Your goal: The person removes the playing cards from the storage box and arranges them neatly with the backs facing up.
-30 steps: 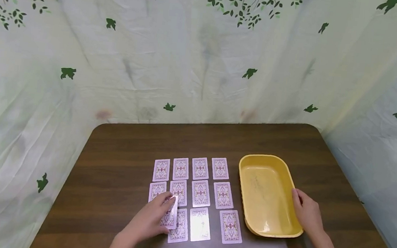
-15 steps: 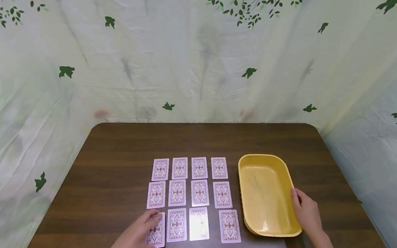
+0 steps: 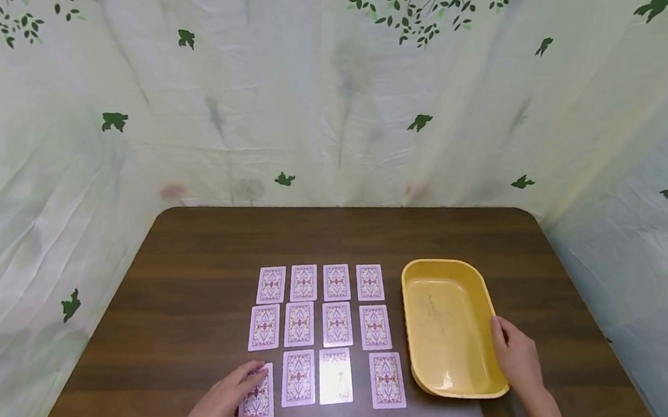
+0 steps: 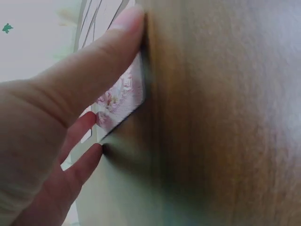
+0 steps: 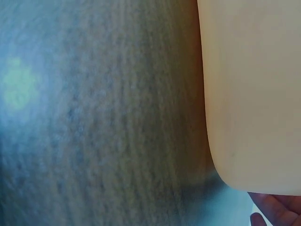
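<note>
A purple-patterned playing card [image 3: 258,396], back up, lies at the near left of a grid of cards. My left hand [image 3: 223,400] spans this card, fingertips at its far end and thumb at its near end. In the left wrist view, the thumb [image 4: 106,56] touches one edge of the card [image 4: 120,96] low over the wood. On the right, my right hand [image 3: 515,357] grips the right rim of a yellow plastic tray [image 3: 449,327], thumb over the edge. The tray's outer wall [image 5: 254,103] hides most of that hand in the right wrist view.
Several other face-down cards [image 3: 300,325] form rows on the brown wooden table [image 3: 194,276], and one card [image 3: 336,376] reflects glare. The tray stands just right of the rows. A leaf-printed cloth [image 3: 344,102] hangs behind the table.
My left hand has brought its card from above the second row down to the near left corner, then shifted it slightly nearer. My right hand and the tray have stayed put.
</note>
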`<state>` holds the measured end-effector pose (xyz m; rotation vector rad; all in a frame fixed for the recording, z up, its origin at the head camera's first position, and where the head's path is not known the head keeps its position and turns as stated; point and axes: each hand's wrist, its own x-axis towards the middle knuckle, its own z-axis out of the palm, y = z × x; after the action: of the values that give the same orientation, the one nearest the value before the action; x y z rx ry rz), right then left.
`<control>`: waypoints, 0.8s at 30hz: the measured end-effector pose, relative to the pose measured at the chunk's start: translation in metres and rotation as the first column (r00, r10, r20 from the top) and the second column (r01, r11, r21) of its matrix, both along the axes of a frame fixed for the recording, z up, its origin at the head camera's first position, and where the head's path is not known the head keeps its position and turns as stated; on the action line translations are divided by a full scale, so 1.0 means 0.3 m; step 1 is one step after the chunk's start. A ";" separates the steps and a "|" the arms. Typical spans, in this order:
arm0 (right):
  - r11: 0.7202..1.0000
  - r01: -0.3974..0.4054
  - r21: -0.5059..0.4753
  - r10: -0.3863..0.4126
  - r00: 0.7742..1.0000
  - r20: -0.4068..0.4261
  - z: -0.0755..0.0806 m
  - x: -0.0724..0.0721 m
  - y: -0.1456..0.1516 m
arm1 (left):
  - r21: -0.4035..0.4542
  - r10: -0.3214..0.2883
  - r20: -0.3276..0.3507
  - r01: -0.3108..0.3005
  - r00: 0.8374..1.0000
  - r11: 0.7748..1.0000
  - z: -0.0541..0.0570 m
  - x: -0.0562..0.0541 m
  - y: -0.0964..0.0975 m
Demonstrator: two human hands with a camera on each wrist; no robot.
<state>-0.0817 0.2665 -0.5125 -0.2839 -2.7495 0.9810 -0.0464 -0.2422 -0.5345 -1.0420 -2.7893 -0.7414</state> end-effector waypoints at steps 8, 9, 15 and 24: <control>1.000 0.008 -0.001 -0.008 1.000 0.003 0.000 -0.002 0.002 | 0.004 0.038 -0.042 -0.038 0.998 0.999 -0.008 -0.033 -0.003; 1.000 0.008 -0.001 -0.008 1.000 0.008 0.000 -0.002 0.002 | 0.006 0.037 -0.050 -0.037 0.998 0.999 -0.007 -0.036 -0.004; 1.000 0.007 0.006 -0.007 1.000 0.011 -0.006 -0.003 0.001 | 0.013 0.037 -0.058 -0.036 0.998 0.999 -0.006 -0.044 -0.003; 1.000 0.001 0.013 0.000 1.000 -0.014 -0.011 -0.004 0.002 | -0.009 0.072 -0.001 -0.073 0.997 0.997 -0.002 -0.040 -0.007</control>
<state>-0.0828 0.2671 -0.5157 -0.2743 -2.7420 0.9606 -0.0584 -0.2444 -0.5351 -0.9367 -2.8152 -0.7200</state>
